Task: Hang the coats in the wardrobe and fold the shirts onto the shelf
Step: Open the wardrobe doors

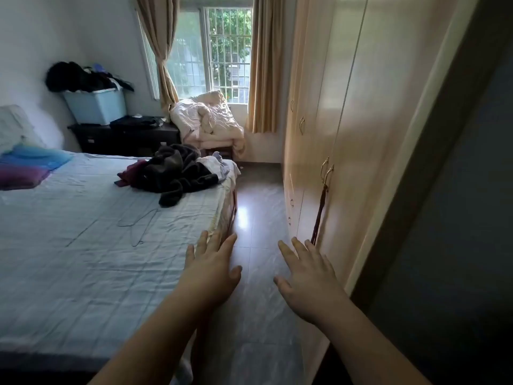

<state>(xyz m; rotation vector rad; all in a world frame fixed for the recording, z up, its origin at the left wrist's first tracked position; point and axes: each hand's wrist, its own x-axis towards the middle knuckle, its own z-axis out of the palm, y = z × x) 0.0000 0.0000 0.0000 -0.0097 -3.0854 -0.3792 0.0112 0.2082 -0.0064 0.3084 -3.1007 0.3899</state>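
A heap of clothes (175, 173), mostly dark with a maroon piece and some pale pieces, lies at the far right corner of the bed (83, 245). Thin wire hangers (138, 220) lie on the sheet nearer to me. The cream wardrobe (361, 120) runs along the right wall, its doors closed, with brass handles (326, 169) and a dark strip of cloth caught at the door seam. My left hand (213, 270) is stretched forward over the bed's edge, fingers straight, holding nothing. My right hand (308, 279) reaches out flat over the floor beside the wardrobe, also empty.
A tiled aisle (255, 218) runs between bed and wardrobe toward a window. A chair piled with a pale quilt (208, 120) stands at its end. A blue bin (95, 105) topped with dark clothes sits on a black cabinet. Pillows lie at the bed's left.
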